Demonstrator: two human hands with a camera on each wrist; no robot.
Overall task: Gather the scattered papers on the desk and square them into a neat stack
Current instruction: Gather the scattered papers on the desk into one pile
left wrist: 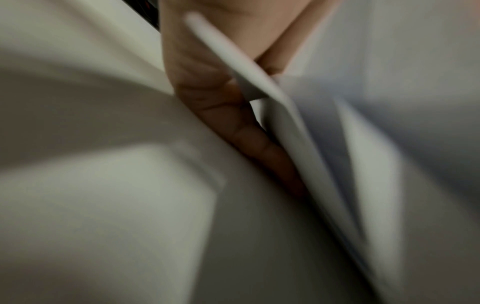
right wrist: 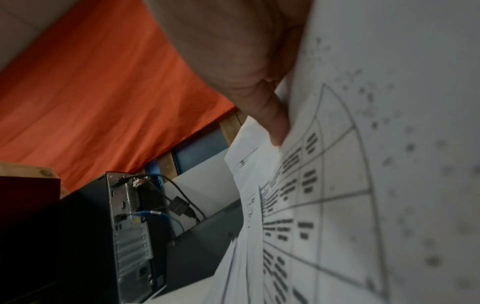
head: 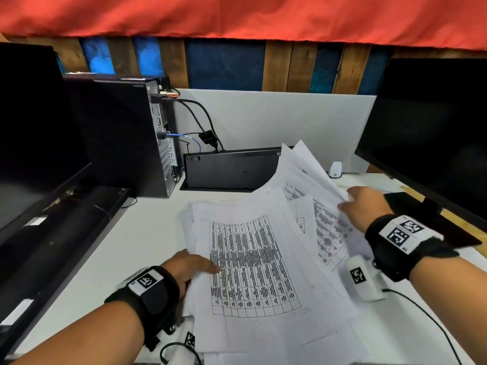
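The white printed paper sheets (head: 253,262) are gathered on the white tabletop (head: 147,233) but still fanned, unsquared. The left hand (head: 192,267) pinches their near-left edge; the right hand (head: 366,206) grips lifted sheets.

The head view is evenly and fairly brightly lit, with soft shadows under the papers (head: 253,264) on the white desk (head: 147,233); straight lines bow toward the edges, and the 2 monitors (head: 34,143) read as flat black. The left wrist view is dim and heavily smeared, perhaps by motion. The right wrist view is darker, with near print out of focus.
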